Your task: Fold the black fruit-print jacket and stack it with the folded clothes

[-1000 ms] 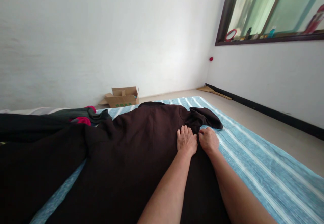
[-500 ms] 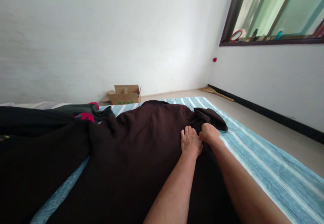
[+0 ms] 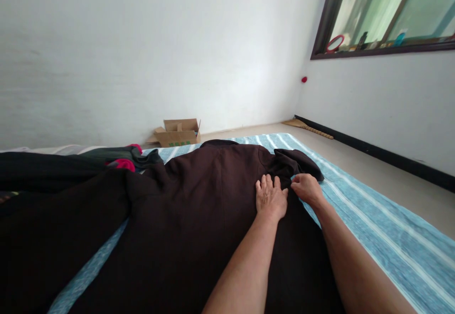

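A dark brown coat [image 3: 199, 195] lies spread on the blue-striped bed sheet [image 3: 369, 219], its collar at the far end. My left hand [image 3: 271, 195] rests palm down on the coat near its right side, fingers stretched out. Just to the right, my right hand [image 3: 307, 187] is closed in a pinch at the coat's side edge, below the bunched right sleeve [image 3: 296, 161]. Its fingertips partly hide the cloth they grip. The other sleeve [image 3: 67, 214] stretches out to the left.
Dark clothes with red trim [image 3: 122, 164] lie at the left of the bed. An open cardboard box [image 3: 179, 136] stands by the far wall. A broom [image 3: 309, 128] lies on the floor along the right wall, under a window [image 3: 387, 15].
My right hand has moved a little to the right, away from my left hand, and a gap of sheet shows beside the coat's edge. My left hand's fingers have spread slightly.
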Tool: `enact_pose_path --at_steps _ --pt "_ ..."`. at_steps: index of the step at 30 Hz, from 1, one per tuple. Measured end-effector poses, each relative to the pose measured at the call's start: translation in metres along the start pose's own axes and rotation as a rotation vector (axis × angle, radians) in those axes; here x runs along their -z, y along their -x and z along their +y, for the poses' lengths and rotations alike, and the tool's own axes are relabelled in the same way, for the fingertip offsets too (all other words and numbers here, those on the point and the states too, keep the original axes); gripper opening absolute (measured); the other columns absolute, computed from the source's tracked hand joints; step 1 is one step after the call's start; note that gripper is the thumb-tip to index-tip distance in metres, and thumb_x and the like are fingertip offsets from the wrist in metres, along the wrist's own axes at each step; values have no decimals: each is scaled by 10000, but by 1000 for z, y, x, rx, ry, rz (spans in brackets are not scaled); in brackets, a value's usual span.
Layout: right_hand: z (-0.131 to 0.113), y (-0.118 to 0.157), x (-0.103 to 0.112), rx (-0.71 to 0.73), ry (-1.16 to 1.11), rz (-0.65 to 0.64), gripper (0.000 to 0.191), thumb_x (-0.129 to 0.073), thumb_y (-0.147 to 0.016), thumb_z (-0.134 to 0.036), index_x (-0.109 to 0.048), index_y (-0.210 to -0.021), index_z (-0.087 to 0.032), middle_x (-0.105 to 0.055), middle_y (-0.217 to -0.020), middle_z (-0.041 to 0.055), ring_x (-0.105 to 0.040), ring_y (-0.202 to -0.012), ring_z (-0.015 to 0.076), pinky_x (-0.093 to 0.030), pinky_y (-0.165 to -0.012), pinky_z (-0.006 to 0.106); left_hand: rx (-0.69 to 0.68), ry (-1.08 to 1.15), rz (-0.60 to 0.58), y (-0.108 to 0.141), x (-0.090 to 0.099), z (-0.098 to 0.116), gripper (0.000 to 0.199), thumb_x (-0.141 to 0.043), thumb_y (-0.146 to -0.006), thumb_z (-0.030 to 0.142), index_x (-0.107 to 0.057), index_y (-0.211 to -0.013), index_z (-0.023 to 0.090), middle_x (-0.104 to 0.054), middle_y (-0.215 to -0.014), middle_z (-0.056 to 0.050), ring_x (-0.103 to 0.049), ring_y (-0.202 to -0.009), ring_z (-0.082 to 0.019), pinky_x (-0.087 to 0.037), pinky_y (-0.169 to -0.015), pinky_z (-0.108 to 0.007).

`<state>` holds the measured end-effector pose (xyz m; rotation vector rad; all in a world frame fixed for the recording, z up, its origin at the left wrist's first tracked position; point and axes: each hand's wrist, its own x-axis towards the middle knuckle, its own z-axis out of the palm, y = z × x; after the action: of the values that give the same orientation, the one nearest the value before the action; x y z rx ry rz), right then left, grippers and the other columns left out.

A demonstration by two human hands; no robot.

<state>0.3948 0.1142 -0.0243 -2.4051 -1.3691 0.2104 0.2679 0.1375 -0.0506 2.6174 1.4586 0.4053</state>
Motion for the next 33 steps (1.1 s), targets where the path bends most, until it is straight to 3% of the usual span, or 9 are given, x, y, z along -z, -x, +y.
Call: enact_pose_path --at_steps 3,7,12,15,21,27,33 --pt "-1 -2 -3 -17 -44 15 214 -515 -773 -272 -716 -807 -206 -690 -783 43 -638 -773 175 -397 -614 224 5 5 -34 0 1 0 555 -300 -924 483 -376 -1387 188 -319 -1478 -130 -215 -1383 -272 -190 -1106 -467" --pt "-6 -3 -8 -92 -50 56 386 -495 -801 -503 -718 -826 -189 -688 -835 100 -639 -819 240 -432 -644 285 6 0 -57 -1 2 1 566 -295 -923 494 -363 -1398 194 -301 -1487 -128 -197 -1390 -271 -179 -1110 -471" --pt "-10 -4 -13 -137 -65 92 243 -533 -761 -325 -731 -854 -218 -694 -883 95 -637 -873 246 -432 -671 285 12 -13 -81 -1 3 2 579 -271 -924 503 -363 -1402 189 -276 -1498 -126 -172 -1398 -267 -166 -1116 -476" --pt "-7 -5 -13 -146 -89 119 263 -496 -755 -264 -726 -876 -224 -699 -892 75 -636 -876 229 -419 -655 262 16 -10 -94 -2 4 2 588 -274 -920 508 -355 -1408 189 -264 -1504 -121 -161 -1402 -264 -159 -1120 -476" --pt "-3 -6 -12 -122 -107 146 269 -457 -763 -246 -707 -839 -183 -699 -842 70 -639 -830 208 -410 -649 246 18 7 -103 -1 5 3 601 -285 -919 510 -344 -1416 178 -247 -1508 -129 -143 -1406 -263 -142 -1127 -472" --pt "-9 -5 -13 -101 -85 118 436 -535 -756 -441 -657 -1048 -142 -683 -964 129 -633 -912 264 -444 -697 293 14 0 -134 -1 7 4 604 -284 -921 507 -335 -1420 169 -230 -1512 -135 -128 -1409 -264 -127 -1131 -471" --pt "-9 -5 -15 -140 -59 87 277 -520 -768 -358 -675 -921 -187 -682 -922 126 -633 -924 286 -452 -707 324 -2 3 -103 1 6 2 586 -301 -919 507 -372 -1387 162 -280 -1494 -140 -181 -1396 -271 -165 -1122 -477"
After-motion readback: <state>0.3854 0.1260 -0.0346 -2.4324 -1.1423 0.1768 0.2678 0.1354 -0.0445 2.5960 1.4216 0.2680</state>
